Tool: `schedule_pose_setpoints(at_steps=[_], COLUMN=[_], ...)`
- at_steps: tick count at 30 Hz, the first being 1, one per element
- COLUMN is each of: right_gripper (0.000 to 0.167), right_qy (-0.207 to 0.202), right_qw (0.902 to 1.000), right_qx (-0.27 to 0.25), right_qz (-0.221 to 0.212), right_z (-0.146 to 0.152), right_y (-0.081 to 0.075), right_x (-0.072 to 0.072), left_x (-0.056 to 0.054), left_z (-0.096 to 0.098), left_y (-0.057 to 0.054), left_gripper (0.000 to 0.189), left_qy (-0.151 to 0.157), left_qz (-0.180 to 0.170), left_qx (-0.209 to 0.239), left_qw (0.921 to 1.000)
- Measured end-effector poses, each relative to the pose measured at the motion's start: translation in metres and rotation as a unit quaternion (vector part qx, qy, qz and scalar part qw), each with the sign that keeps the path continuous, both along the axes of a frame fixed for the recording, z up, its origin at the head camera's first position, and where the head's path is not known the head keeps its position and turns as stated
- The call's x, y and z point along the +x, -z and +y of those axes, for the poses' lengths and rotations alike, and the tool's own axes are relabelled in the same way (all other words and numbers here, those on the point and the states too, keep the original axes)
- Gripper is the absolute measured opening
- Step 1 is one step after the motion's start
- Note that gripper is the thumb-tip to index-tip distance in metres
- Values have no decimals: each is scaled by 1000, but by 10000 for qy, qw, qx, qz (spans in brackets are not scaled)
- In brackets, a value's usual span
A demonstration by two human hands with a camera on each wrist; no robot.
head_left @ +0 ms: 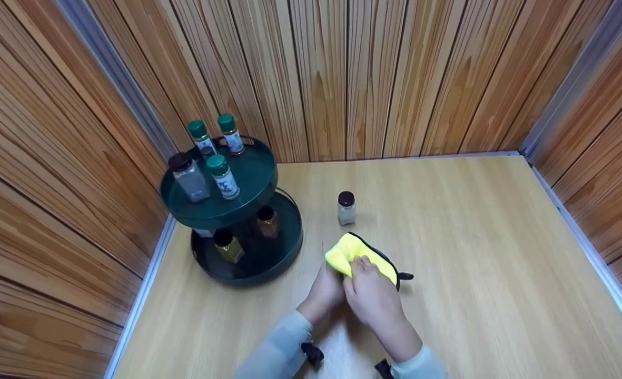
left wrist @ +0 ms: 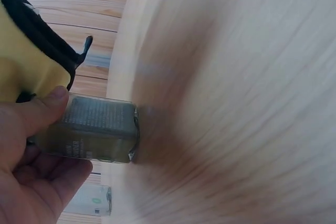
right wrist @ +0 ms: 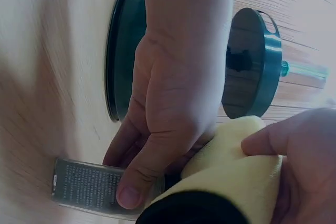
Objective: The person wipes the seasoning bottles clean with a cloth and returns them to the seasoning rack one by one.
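My left hand (head_left: 323, 290) grips a square glass spice jar (left wrist: 100, 129) with a printed label, thumb on one side and fingers on the other. The jar is held above the tabletop, and in the head view the hands and cloth hide it. With its fingers bent into the fabric, my right hand (head_left: 375, 295) holds a yellow cloth (head_left: 348, 251) with black edging against the jar's top end. The cloth covers that end, so its lid is hidden. Just beyond the cloth stands another small jar (head_left: 346, 212) with a dark lid and pale contents.
On the left stands a dark green two-tier round rack (head_left: 260, 158). Its upper tier bears green-capped bottles (head_left: 226, 184) and a dark-lidded jar (head_left: 190, 181); jars (head_left: 229, 248) stand on the lower tier. Wood-panelled walls (head_left: 332, 79) enclose the light wooden table (head_left: 500, 252).
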State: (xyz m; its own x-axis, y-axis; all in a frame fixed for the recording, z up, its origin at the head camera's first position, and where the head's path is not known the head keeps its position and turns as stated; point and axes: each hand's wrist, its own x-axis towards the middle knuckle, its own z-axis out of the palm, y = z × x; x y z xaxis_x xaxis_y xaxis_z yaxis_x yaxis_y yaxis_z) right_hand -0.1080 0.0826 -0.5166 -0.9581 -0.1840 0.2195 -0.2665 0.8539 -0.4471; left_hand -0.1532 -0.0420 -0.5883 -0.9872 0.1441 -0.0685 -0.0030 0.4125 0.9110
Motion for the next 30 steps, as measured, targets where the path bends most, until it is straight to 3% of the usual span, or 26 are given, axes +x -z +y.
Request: schedule_pose_setpoints(at_steps=[6, 8, 12, 15, 19, 23, 26, 30], right_gripper=[40, 34, 18, 21, 43, 45, 43, 41], right_qy=[96, 106, 241, 291, 103, -351, -765, -942], right_qw=[9999, 9997, 9928, 9892, 9969, 9973, 9934, 9901], right_qx=[7, -200, -987, -1273, -775, -146, 136, 285], right_qz=[132, -41, -628, -662, -21, 621, 843, 997], right_z=[1, 7, 21, 28, 28, 22, 19, 16], right_y=[5, 9, 13, 17, 21, 24, 24, 20], right_x=[-27, -34, -41, -35, -18, -1, 4, 7], left_x=[-8, -9, -9, -9, -7, -6, -6, -6], left_z=[3, 4, 5, 5, 5, 2, 0, 0], left_y=[0, 0, -1, -1, -1, 3, 6, 5], left_gripper=[33, 34, 41, 44, 48, 49, 48, 44], left_qy=[239, 267, 381, 413, 310, 108, -20, 10], left_qz=[870, 855, 481, 362, 504, 424, 435, 701], left_qx=[-658, -798, -714, -563, -387, 344, 1053, 1361], left_qw=[9937, 9928, 9956, 9969, 9975, 9985, 9935, 9882])
